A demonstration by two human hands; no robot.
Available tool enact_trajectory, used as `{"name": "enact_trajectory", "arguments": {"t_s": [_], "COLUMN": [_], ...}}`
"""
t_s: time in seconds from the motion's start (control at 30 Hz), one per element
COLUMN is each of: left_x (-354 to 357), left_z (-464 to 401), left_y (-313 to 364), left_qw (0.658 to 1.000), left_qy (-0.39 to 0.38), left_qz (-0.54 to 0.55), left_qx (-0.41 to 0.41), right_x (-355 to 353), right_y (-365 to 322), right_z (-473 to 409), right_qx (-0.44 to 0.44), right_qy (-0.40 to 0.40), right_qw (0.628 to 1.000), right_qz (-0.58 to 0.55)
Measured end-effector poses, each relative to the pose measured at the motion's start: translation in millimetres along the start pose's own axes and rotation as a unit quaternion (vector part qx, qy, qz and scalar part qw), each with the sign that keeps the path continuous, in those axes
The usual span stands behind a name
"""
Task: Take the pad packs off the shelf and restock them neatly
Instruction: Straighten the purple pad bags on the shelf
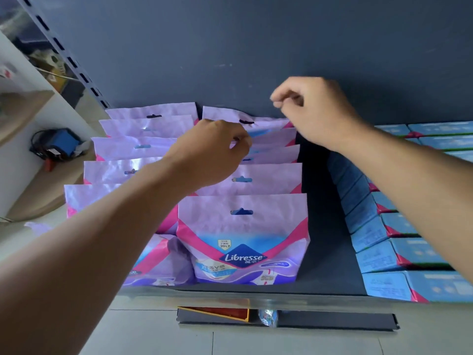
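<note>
Head view is looking down on a dark shelf (317,252) where the pad packs (243,237) are standing upright in two rows, one behind the other, at the left half of the shelf. Only the front pack of the right row is seen whole, with the word Libresse on it; the packs behind it show only their pale purple tops with the hanging holes. The left row is partly covered by the left forearm, and its front pack is hidden for the most part.

The left hand (212,152) is placed over the right row, with the fingers curled on the top edge of one of the middle packs. The pinch itself is turned away from the camera, so it seems to be gripping the pack, but the contact is not fully seen. The right hand (314,111) is held above the rear corner of the same row, fingers curled, thumb and forefinger brought together. Whether anything is held between them cannot be told.

At the right side, blue boxes (384,254) are lined in rows and are cut off by the picture edge. A dark back panel (256,47) is rising behind the shelf. Below, a pale tiled floor (153,334) is seen, and at far left a blurred blue object (61,142) with cables is lying on a pale surface.
</note>
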State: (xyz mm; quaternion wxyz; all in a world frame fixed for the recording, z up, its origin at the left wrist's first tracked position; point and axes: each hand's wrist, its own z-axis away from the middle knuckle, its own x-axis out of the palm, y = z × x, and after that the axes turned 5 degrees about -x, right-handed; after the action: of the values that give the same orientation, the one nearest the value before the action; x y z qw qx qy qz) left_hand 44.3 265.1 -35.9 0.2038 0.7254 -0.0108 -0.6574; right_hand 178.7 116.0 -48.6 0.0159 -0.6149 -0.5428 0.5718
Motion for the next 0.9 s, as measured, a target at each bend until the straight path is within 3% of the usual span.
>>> {"name": "enact_trajectory", "arguments": {"t_s": [0.2,0.3,0.43,0.53,0.67,0.8,0.9], "left_x": [-10.3,-3.2,0.9,-5.3,-11.5,-4.4,13.2], "left_z": [22.6,29.7,29.4,41.1,99.9,175.7,216.5], "left_y": [-2.5,-0.8,-1.9,-5.2,-17.0,-52.9,-82.2], "left_qw": [0.998,0.993,0.994,0.998,0.977,0.927,0.906], "left_qy": [-0.064,-0.09,-0.051,0.011,0.186,0.335,0.345], "left_qz": [-0.015,-0.069,-0.078,-0.012,0.107,0.159,0.19], "left_qx": [0.01,0.044,0.058,0.058,0.015,-0.063,-0.155], "right_x": [8.1,26.5,30.0,18.0,5.2,18.0,29.1], "right_y": [40.5,43.7,55.6,60.5,3.7,-36.8,-41.6], "right_z": [20.6,21.5,26.2,40.6,100.9,183.8,210.9], "right_qx": [0.158,0.191,0.205,0.223,0.218,0.155,0.172], "right_qy": [-0.112,-0.105,-0.102,-0.059,0.127,0.081,0.006], "right_qw": [0.976,0.976,0.973,0.973,0.959,0.964,0.967], "right_qz": [0.102,0.018,-0.022,-0.028,-0.132,-0.201,-0.185]}}
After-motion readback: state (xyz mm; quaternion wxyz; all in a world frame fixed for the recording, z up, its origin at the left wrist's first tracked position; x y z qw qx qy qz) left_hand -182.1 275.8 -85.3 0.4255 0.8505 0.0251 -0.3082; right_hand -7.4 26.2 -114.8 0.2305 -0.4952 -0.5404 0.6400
